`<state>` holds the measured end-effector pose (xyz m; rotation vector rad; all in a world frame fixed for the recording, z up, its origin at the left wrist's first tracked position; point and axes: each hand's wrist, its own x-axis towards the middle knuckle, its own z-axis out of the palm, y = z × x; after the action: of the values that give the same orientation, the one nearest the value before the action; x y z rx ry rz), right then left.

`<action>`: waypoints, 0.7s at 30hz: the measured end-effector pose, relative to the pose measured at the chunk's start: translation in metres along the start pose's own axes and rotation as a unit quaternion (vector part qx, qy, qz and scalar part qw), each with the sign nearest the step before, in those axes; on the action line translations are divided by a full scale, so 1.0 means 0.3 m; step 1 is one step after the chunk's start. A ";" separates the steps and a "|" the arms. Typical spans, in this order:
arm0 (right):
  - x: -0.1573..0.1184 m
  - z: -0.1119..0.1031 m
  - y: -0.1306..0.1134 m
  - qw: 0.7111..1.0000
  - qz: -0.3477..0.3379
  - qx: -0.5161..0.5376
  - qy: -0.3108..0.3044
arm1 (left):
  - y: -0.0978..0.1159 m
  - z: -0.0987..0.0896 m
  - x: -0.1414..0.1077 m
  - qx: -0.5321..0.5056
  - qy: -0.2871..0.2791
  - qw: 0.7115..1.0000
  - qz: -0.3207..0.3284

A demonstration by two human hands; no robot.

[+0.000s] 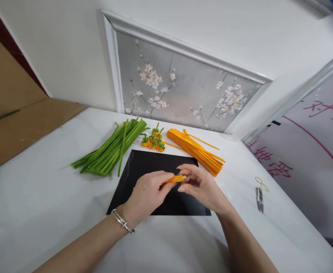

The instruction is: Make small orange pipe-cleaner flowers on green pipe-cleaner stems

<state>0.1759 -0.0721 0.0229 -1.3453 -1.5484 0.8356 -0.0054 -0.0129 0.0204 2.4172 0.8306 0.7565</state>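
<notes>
Between the thumb and fingers of my left hand is a coiled orange pipe cleaner, held over a black mat. My right hand is just to the right of it, with thumb and fingers apart. Its fingertips come close to the coil's end; whether they touch it I cannot tell. Behind the mat lies a bundle of orange pipe cleaners, and a bundle of green pipe cleaners lies to the left. Several small orange-and-green pipe cleaner pieces are grouped between the bundles.
Thread snips lie at the right of the white table, beside thin yellowish rings. A framed floral panel stands at the back. A whiteboard with red writing borders the right side, and brown cardboard the left.
</notes>
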 end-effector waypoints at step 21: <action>-0.014 -0.077 -0.013 0.980 -0.044 -0.191 0.036 | -0.044 -0.067 0.031 -0.043 -0.054 0.997 -0.022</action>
<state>0.1959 -0.0785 0.0344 -1.5440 -1.7579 0.4406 -0.0172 0.0076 0.0305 2.3337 0.7902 0.6247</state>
